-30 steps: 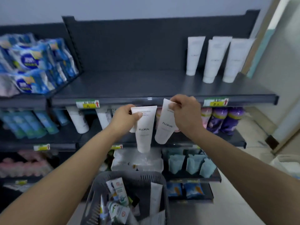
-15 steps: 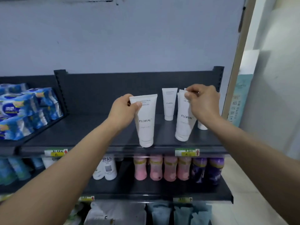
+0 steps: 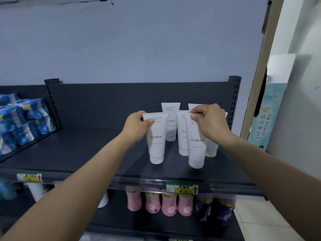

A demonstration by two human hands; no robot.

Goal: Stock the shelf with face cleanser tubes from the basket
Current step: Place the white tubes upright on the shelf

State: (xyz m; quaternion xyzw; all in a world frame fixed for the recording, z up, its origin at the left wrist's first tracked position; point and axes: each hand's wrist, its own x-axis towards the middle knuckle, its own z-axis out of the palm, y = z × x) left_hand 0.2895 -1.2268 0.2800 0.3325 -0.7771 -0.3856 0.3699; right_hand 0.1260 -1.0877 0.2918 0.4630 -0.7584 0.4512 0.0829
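My left hand (image 3: 137, 126) grips the crimped top of a white FLORAL cleanser tube (image 3: 156, 141), which stands cap down on the dark top shelf (image 3: 86, 153). My right hand (image 3: 210, 121) pinches the top of a second white FLORAL tube (image 3: 197, 148), cap down on the shelf further right. Behind them stand three more white tubes: one at the back (image 3: 171, 122), one partly hidden in the middle (image 3: 182, 136) and one behind my right hand (image 3: 212, 148). The basket is out of view.
Blue tissue packs (image 3: 22, 122) fill the neighbouring shelf at the left. Pink bottles (image 3: 159, 204) and purple bottles (image 3: 215, 209) line the shelf below, with a white bottle (image 3: 36, 190) at the left. Price tags (image 3: 181, 187) hang on the shelf edge. A wall and teal poster (image 3: 265, 115) bound the right side.
Both hands have carried their tubes up from below the shelf edge onto the top shelf and set them cap down. My view has tilted upward, so the basket has left the picture.
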